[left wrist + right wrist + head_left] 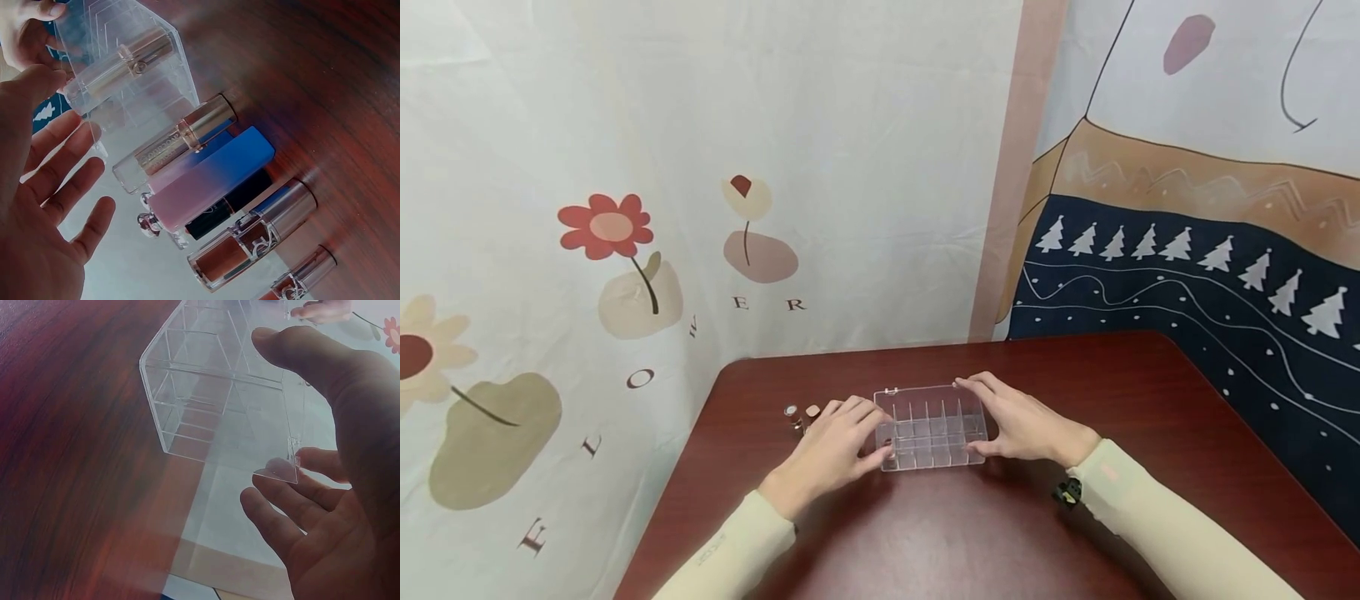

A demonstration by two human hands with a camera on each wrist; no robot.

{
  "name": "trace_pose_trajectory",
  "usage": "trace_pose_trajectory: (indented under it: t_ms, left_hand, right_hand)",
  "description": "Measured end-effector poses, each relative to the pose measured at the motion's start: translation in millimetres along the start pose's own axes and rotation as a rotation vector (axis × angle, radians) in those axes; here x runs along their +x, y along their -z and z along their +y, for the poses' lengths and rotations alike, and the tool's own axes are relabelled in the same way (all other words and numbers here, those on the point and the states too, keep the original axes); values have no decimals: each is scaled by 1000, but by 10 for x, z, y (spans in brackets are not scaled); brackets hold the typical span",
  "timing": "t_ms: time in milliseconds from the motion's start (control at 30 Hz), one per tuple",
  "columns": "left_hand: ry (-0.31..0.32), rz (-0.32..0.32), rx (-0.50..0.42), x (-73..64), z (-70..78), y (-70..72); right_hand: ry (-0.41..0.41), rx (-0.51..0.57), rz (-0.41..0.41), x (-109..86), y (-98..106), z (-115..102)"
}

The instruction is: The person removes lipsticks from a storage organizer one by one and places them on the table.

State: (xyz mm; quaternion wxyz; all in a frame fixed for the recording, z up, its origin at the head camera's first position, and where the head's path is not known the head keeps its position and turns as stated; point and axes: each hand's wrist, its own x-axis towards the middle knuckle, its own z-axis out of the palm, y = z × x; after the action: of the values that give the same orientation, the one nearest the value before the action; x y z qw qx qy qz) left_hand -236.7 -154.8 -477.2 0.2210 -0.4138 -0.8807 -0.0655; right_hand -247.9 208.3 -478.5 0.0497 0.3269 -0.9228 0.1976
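A clear divided box [931, 437] stands on the table with its transparent lid panel raised at the back. My left hand [842, 437] holds its left end, thumb towards the front and fingers towards the back. At the right end, my right hand [1026, 421] spans the box, thumb low at the front and a fingertip at the lid panel's upper corner. A lip gloss tube [128, 65] shows through the box's left end in the left wrist view. Beside the left hand stand another lip gloss [178, 144], a pink-and-blue tube [212, 181] and a brown lip gloss [253, 237].
The dark red tabletop [925, 542] carries everything. Two small tube tops [791, 411] show left of the left hand in the head view. Another lip gloss [303, 275] stands at the lower edge of the left wrist view. Printed cloth [850, 167] hangs behind the table.
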Motion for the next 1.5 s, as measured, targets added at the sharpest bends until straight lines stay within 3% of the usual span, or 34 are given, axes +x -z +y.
trace_pose_trajectory:
  t_ms: [400, 933, 1500]
  left_hand:
    - [-13, 0, 39, -8, -19, -63]
    - [21, -10, 5, 7, 28, -42]
    - [36, 21, -31, -4, 0, -44]
  right_hand:
    - [15, 28, 3, 14, -13, 13]
    - [-12, 33, -17, 3, -10, 17]
    - [-1, 45, 0, 12, -19, 15]
